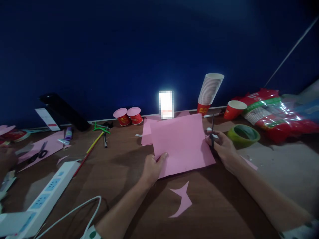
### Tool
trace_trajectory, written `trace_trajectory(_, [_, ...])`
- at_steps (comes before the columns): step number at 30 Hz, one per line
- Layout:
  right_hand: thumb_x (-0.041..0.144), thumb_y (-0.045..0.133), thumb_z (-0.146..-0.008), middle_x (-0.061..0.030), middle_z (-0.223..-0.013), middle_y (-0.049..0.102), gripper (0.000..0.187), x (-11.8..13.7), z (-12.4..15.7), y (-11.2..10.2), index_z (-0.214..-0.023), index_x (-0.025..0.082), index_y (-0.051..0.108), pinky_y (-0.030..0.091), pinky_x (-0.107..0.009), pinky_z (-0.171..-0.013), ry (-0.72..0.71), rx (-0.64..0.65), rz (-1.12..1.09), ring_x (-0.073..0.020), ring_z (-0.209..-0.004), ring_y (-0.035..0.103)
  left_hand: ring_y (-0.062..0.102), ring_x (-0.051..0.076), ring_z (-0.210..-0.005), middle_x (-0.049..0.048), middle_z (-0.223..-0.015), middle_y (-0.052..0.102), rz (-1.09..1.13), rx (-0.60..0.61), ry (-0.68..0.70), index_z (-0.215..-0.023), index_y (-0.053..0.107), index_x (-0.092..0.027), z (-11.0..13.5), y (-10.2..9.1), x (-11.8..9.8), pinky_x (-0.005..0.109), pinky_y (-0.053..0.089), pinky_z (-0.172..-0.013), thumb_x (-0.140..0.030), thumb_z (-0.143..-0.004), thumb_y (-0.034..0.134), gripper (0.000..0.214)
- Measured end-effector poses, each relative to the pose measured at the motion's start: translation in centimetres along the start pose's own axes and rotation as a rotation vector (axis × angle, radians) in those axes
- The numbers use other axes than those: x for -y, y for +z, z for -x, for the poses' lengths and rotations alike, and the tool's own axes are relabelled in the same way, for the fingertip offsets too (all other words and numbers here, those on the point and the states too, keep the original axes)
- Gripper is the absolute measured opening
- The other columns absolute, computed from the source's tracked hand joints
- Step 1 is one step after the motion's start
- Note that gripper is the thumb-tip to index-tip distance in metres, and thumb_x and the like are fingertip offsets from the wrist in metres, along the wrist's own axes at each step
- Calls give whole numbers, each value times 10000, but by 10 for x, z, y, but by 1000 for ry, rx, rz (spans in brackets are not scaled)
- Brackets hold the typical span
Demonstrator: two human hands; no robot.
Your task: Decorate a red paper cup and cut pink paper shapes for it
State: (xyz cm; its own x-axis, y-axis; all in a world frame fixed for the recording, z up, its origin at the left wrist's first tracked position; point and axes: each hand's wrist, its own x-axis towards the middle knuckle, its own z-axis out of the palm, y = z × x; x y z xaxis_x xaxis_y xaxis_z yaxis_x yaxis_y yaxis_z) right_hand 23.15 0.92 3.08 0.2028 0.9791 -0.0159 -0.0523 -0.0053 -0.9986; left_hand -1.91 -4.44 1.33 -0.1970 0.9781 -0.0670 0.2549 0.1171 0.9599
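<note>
Pink offcut (184, 201) is lying near on the bench (219, 205). Beyond it, fingers of the left hand (153, 168) are pinching the pink sheet (181, 142) near its left corner; the right hand (225, 147) is gripping black scissors (212, 136) by its right edge. 2 red cups (123, 120) are standing far left.

Smooth, matt paper in the sheet (180, 146) and the scrap (183, 200). Dark metal, by the look, in the scissors (212, 137). Wood or wood-look facing, faintly sheened, across the table (224, 209). Smooth paper again in the cup stack (210, 91). Thin, crinkled, glossy plastic around the bag (264, 109). Slick, shiny film on the tape (234, 137). Hard, smooth plastic in the power strip (66, 169); softer-looking plastic on the cable (100, 199).
</note>
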Motion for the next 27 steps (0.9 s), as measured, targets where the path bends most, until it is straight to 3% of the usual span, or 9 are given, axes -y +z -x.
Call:
trace_trajectory(8, [384, 759, -615, 33, -663, 605, 396, 16, 10, -4, -949, 250, 593, 426, -180, -441, 33, 106, -79, -98, -536, 548, 617, 170, -634, 92, -771, 704, 349, -125, -60, -862, 698, -83, -5, -16, -7, 254, 478, -574, -405, -630, 708, 397])
trace_trajectory(10, [388, 745, -635, 24, -652, 589, 366, 24, 19, -14, -941, 241, 606, 410, -178, -418, 45, 227, -35, -101, -530, 532, 619, 170, -638, 96, -782, 701, 384, -166, -56, -876, 689, -80, -7, -20, -8, 257, 484, -575, -406, -628, 713, 410])
trace_trajectory(14, [402, 693, -687, -39, -708, 636, 365, 32, 52, -33, -987, 211, 611, 448, -236, -426, 213, 635, 62, -141, -526, 558, 632, 170, -672, 83, -805, 698, 452, -191, -36, -911, 670, -97, -8, -24, -12, 262, 498, -613, -393, -650, 706, 397])
trace_trajectory(17, [389, 675, -708, -54, -752, 644, 353, 23, 82, -33, -1007, 217, 598, 428, -221, -400, 327, 763, 112, -158, -570, 576, 638, 166, -665, 72, -761, 695, 510, -174, -47, -904, 663, -96, -5, -23, -16, 258, 503, -619, -381, -657, 707, 379])
trace_trajectory(21, [364, 609, -793, -59, -889, 639, 333, 1, 105, -14, -1096, 256, 523, 474, -234, -506, 211, 620, 6, -152, -671, 596, 649, 168, -650, 61, -719, 696, 659, -83, -96, -895, 650, -105, 2, -20, -24, 271, 515, -635, -362, -653, 717, 359])
trace_trajectory(25, [344, 671, -743, -33, -1001, 593, 402, 1, 100, 8, -1108, 300, 508, 509, -264, -615, 58, 140, -255, -186, -848, 602, 656, 177, -639, 71, -725, 703, 728, -23, -131, -881, 646, -100, 5, -16, -26, 296, 528, -652, -352, -653, 722, 348])
trace_trajectory(27, [354, 714, -690, -21, -1016, 582, 382, 10, 88, 14, -1036, 293, 562, 514, -261, -632, -14, -10, -318, -192, -887, 582, 659, 187, -652, 80, -745, 707, 719, -5, -129, -890, 648, -97, 7, -14, -25, 307, 531, -652, -347, -658, 718, 348])
